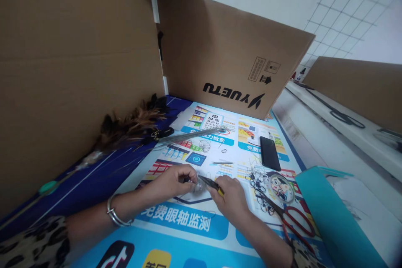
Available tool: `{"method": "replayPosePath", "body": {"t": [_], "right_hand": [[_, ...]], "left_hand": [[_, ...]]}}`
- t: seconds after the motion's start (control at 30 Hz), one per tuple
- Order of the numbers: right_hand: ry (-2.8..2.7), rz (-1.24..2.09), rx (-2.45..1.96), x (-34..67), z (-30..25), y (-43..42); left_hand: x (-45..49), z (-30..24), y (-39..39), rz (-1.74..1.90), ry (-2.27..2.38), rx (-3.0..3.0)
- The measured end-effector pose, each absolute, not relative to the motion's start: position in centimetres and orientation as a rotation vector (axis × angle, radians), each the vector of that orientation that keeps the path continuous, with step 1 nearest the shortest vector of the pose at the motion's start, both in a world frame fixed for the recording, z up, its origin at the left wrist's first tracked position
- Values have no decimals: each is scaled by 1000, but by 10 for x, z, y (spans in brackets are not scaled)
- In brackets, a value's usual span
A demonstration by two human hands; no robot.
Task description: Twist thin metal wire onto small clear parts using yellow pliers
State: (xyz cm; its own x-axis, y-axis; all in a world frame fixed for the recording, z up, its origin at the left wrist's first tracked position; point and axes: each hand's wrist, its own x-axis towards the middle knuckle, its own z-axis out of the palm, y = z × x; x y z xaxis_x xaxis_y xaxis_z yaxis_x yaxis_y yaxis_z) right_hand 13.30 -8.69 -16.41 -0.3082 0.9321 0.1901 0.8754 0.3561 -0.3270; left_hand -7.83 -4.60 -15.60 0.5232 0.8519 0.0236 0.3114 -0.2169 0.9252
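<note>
My left hand (174, 179) is closed in a pinch on a small clear piece with thin wire (197, 185), just above the printed poster (188, 217). My right hand (231, 202) is closed around yellow-handled pliers (211, 183), whose dark tip points left and meets the piece at my left fingertips. A metal bangle (114, 214) circles my left wrist. Both hands work close together near the table's front middle.
Red-handled scissors (293, 217) and several small bent wire loops (259, 184) lie right of my hands. A black phone (270, 153), a bundle of straight wires (193, 135) and a feather duster (125, 130) lie farther back. Cardboard walls (232, 54) stand behind; a teal box flap (329, 213) at right.
</note>
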Motion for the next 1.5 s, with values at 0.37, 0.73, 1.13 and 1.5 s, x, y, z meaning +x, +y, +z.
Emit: {"method": "replayPosePath", "body": {"t": [0.37, 0.73, 1.13, 1.5], "right_hand": [[-2282, 225, -1598, 133, -163, -87], [-2271, 243, -1603, 133, -161, -88], [-2267, 254, -1592, 133, -162, -87], [-2281, 236, -1596, 133, -163, -87]], "left_hand": [[-75, -159, -49, 704, 957, 1694], [-82, -149, -50, 644, 971, 1722], [-84, -139, -52, 583, 963, 1919], [-81, -152, -54, 659, 1010, 1963]]}}
